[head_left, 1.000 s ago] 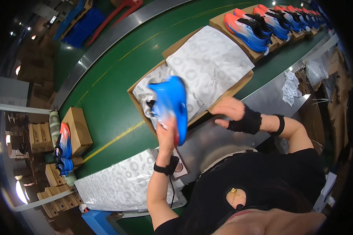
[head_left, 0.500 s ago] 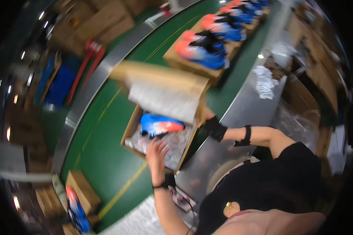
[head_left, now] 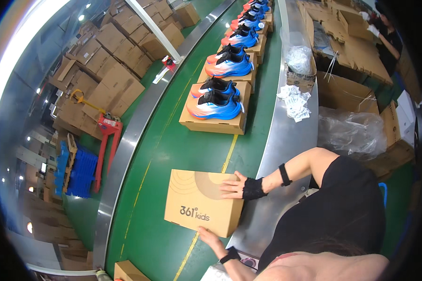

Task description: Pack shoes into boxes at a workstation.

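A closed brown shoebox (head_left: 187, 194) with dark print lies tilted on the green conveyor belt in front of me. My right hand (head_left: 233, 188), in a black wrist wrap, lies flat on the right side of its lid with fingers spread. My left hand (head_left: 210, 237) touches the box's near edge with its fingers extended, some of them partly hidden. Beyond it, a pair of blue, white and orange running shoes (head_left: 215, 105) with black collars rests on another closed shoebox (head_left: 211, 125).
More boxes topped with shoes line the belt (head_left: 145, 206) toward the far end. White paper packets (head_left: 294, 102) and a carton of clear plastic (head_left: 299, 63) sit on the metal ledge at right. A red pallet jack (head_left: 109, 136) stands left. Another person (head_left: 387, 40) is at far right.
The box's raised lid has come down over the shoe and paper inside. My right hand has moved onto the lid, and my left hand from the opening to the near edge.
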`<state>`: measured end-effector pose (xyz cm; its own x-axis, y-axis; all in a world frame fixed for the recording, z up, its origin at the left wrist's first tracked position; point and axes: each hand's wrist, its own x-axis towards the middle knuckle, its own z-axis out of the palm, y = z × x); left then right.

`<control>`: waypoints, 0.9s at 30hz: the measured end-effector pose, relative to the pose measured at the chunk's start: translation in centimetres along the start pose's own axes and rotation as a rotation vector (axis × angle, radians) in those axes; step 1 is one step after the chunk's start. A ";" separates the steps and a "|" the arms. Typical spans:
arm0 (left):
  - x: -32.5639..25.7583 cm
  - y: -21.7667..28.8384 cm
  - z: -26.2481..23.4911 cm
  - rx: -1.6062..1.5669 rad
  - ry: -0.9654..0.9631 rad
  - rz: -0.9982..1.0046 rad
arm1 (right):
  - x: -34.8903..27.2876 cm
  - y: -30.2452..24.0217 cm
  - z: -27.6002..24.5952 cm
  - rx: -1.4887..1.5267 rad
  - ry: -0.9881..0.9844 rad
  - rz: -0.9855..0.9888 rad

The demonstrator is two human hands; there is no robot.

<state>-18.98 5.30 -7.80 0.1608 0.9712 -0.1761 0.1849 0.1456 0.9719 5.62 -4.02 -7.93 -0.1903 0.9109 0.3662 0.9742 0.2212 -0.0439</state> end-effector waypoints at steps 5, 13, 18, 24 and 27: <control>-0.1 1.6 1.6 0.109 0.141 0.156 | -0.9 0.6 1.0 -0.065 0.059 0.059; 1.4 2.7 2.7 -0.075 -0.037 -0.052 | 0.3 2.1 -5.2 0.058 -0.213 0.065; 1.1 6.4 5.1 -0.147 -0.258 -0.256 | 0.1 2.4 -10.9 -0.071 -0.257 0.087; -5.3 3.6 12.3 -0.084 -0.068 -0.060 | -5.0 -0.9 -7.7 0.135 -0.107 -0.101; -6.9 3.8 14.2 -0.069 0.003 -0.017 | -5.5 -1.5 -6.5 0.254 0.208 -0.091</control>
<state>-5.61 -3.50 -5.13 0.1553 0.9690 -0.1924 0.1204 0.1748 0.9772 6.04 -11.65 -3.90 -0.2213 0.7985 0.5598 0.8880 0.4023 -0.2227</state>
